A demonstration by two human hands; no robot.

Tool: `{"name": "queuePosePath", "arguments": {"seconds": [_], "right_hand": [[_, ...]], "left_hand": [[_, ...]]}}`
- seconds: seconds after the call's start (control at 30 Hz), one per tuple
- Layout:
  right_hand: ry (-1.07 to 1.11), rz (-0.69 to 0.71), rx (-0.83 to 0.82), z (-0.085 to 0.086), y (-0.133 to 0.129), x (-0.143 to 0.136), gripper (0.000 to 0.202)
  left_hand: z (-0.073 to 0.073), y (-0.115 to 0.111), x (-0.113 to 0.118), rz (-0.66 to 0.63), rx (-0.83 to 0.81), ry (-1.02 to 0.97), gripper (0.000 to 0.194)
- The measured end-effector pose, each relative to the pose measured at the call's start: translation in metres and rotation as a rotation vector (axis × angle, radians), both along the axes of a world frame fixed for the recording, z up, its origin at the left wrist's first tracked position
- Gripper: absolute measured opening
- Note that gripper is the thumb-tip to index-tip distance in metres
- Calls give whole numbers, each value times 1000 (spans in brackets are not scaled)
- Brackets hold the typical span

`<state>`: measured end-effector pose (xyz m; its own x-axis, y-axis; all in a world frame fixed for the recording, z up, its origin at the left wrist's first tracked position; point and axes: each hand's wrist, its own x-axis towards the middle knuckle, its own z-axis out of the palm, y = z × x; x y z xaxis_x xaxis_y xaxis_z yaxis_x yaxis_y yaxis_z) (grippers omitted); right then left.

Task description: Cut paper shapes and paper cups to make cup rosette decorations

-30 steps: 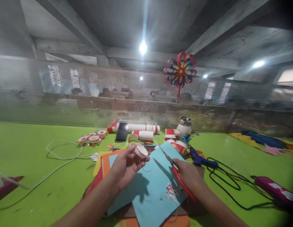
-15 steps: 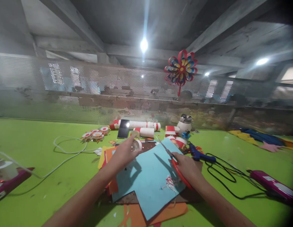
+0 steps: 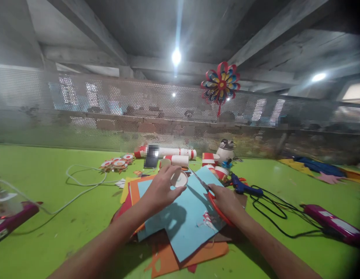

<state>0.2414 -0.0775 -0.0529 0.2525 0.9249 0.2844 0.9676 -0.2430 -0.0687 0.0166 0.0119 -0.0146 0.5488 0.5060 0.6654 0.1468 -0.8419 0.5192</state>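
My left hand (image 3: 164,186) is closed round the edge of a short white paper cup bottom (image 3: 180,179), its round face turned toward me. In my right hand (image 3: 226,202) are scissors (image 3: 201,181) with red handles, blades pointing up and left toward the cup bottom but apart from it. I cannot tell how wide the blades are parted. Beneath both hands lies light-blue paper (image 3: 180,232), with small red and white paper scraps (image 3: 208,219) on it. Orange paper (image 3: 194,259) sticks out from under the blue sheet.
Behind the hands lie a phone (image 3: 151,161), stacked paper cups (image 3: 177,161) and a penguin-like jar (image 3: 225,150). Right of the papers, a blue glue gun (image 3: 244,187) trails a black cord to a purple power strip (image 3: 333,223). Several round decorations (image 3: 118,163) sit left, near a white cable (image 3: 81,190).
My left hand has moved right with the cup bottom, nearer the scissors, and the cup bottom's round face shows more fully. The scissors stay almost in place.
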Motion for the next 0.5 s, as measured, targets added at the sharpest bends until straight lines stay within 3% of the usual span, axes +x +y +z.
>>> {"name": "queuePosePath", "arguments": {"seconds": [0.07,0.13,0.27,0.33,0.5], "right_hand": [[5,1,-9,1,1,1,27],[12,-5,-12,3,1,3,30],[29,-26,-16,6,3,6,35],[30,-40,-24,5,4,9,36],[23,-60,-40,2,5,12,38]], "left_hand": [[-3,1,2,-2,-79,4,44],[-5,3,5,-57,-279,-26,46],[-8,8,6,-400,-882,-158,41],[-10,11,6,-532,-1087,-224,35],[-13,15,5,-594,-1289,-280,31]]}}
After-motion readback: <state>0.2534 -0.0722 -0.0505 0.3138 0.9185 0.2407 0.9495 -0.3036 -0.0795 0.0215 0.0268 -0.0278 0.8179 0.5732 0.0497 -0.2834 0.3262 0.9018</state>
